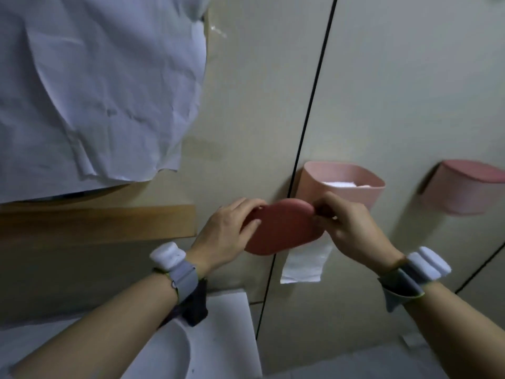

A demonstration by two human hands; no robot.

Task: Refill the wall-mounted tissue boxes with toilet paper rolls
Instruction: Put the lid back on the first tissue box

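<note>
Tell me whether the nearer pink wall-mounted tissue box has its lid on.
Off. Both hands hold the darker pink lid below the open box.

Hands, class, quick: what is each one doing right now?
Left hand: grips the left edge of the red lid.
Right hand: pinches the lid's right edge.

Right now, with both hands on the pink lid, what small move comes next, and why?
Probably lift the lid up and set it on the open box. The left hand and right hand hold it just below the rim, white paper already sits inside, and a sheet hangs beneath.
</note>
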